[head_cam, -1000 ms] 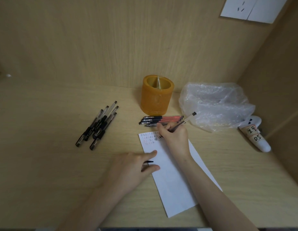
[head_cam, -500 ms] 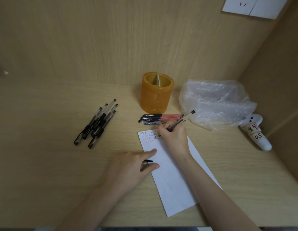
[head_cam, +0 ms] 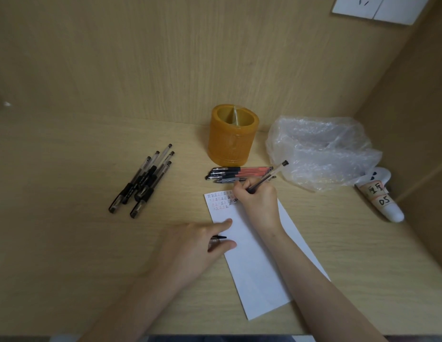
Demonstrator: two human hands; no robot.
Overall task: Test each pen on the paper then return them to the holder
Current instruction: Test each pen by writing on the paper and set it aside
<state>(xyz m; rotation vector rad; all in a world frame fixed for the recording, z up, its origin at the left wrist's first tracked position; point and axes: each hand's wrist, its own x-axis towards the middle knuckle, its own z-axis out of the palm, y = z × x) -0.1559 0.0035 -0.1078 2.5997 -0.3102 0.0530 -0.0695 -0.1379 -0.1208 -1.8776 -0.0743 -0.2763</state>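
My right hand (head_cam: 258, 202) grips a clear black-ink pen (head_cam: 271, 175) with its tip on the top of the white paper (head_cam: 254, 262), beside rows of small red and black marks (head_cam: 220, 200). My left hand (head_cam: 195, 245) rests on the paper's left edge, pinching a black pen cap (head_cam: 221, 237). The orange pen holder (head_cam: 231, 135) stands behind the paper with no pens showing in it. Several black pens (head_cam: 143, 183) lie to the left. A few red and grey pens (head_cam: 239, 173) lie just above the paper.
A crumpled clear plastic bag (head_cam: 318, 154) sits right of the holder. A white tube-shaped object with labels (head_cam: 380, 196) lies by the right wall. Wooden walls enclose the desk at the back and right. The desk's front edge runs along the bottom.
The right hand and its pen have shifted only slightly while on the paper. The left hand stays put with the cap.
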